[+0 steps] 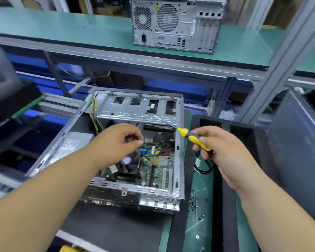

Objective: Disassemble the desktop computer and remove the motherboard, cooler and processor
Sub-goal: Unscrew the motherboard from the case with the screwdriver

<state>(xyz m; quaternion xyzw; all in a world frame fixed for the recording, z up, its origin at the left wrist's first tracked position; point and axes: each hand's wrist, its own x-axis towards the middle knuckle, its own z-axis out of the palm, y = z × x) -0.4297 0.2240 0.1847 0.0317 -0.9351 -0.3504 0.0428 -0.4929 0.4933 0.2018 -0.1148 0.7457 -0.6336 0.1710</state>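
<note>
Motherboard [153, 166] seated in open case [91, 139], cooler [129, 166] mounted | left hand [122, 140] above cooler, fingers curled, contents unclear | right hand [220, 150] grips screwdriver [193, 139] beside case | risk: tip slipping onto board, loose screws [195, 202] scattering

- Workbench [200, 231], green mat: open computer case [127, 190] on black foam pad [105, 228]; loose screws [195, 199] beside it; black cable [203, 169].
- Upper shelf [62, 28], green-topped: second computer tower [175, 24], upright.
</note>
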